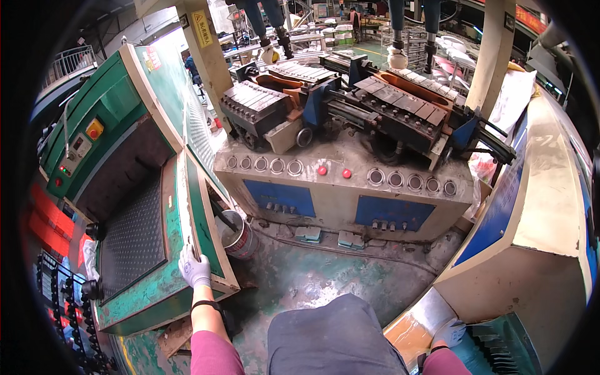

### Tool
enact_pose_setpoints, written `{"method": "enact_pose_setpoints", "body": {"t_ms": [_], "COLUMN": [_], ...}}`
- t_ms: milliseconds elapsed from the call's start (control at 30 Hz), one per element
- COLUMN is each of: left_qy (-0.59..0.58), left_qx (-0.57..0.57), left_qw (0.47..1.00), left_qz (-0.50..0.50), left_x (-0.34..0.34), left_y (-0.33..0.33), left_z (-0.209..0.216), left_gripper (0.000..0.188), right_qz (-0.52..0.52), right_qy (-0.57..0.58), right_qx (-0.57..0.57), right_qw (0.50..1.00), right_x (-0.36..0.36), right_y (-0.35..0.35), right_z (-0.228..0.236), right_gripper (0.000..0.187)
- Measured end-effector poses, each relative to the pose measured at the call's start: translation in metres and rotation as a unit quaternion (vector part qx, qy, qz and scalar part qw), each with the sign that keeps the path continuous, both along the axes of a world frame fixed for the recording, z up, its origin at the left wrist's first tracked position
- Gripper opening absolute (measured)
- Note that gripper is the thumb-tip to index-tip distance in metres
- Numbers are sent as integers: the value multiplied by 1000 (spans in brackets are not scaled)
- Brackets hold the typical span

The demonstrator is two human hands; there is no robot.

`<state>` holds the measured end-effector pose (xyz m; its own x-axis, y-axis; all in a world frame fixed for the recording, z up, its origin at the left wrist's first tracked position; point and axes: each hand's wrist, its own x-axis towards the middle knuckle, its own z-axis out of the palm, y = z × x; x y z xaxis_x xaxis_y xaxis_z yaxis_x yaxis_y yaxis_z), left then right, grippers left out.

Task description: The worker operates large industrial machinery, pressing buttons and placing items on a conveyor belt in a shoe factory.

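My left hand (195, 267), in a white glove, lies on the worn rim of a green machine (181, 206). Its fingers stretch out along the edge and hold nothing. Low on the right, my right hand (450, 332) is also gloved and reaches down beside a shiny metal plate (431, 310). A dark green tray-like part (509, 340) with a row of dark slats lies next to it. How the right fingers are set, and whether they hold anything, I cannot make out.
Ahead stands a wide beige machine (337, 215) with two clamp stations and red buttons (322, 170). Foot pedals (308, 234) lie on the floor before it, near a dirty bucket (240, 240). A beige and blue cabinet (531, 206) rises at the right.
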<state>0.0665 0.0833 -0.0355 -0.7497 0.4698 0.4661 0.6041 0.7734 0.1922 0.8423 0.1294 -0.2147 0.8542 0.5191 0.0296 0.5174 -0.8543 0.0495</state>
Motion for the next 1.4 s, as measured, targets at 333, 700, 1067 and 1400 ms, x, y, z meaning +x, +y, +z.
{"method": "enact_pose_setpoints", "body": {"t_ms": [333, 700, 1067, 1400], "left_qy": [-2, -14, -17, -18], "left_qx": [1, -8, -15, -13], "left_qw": [1000, 1000, 1000, 1000], "left_qz": [4, 10, 11, 7], "left_x": [-1, 1, 1, -1], "left_y": [-1, -1, -1, 3], "left_z": [0, 3, 2, 1], "left_gripper": [53, 53, 54, 56], "right_qz": [-1, -9, 1, -13], "right_qy": [3, 27, -2, 19], "right_qx": [24, 29, 19, 29], "right_qw": [1000, 999, 1000, 999], "right_x": [1, -3, 1, 0], "right_y": [-1, 1, -1, 1], "right_z": [-2, 5, -3, 4], "right_gripper": [74, 72, 70, 71]}}
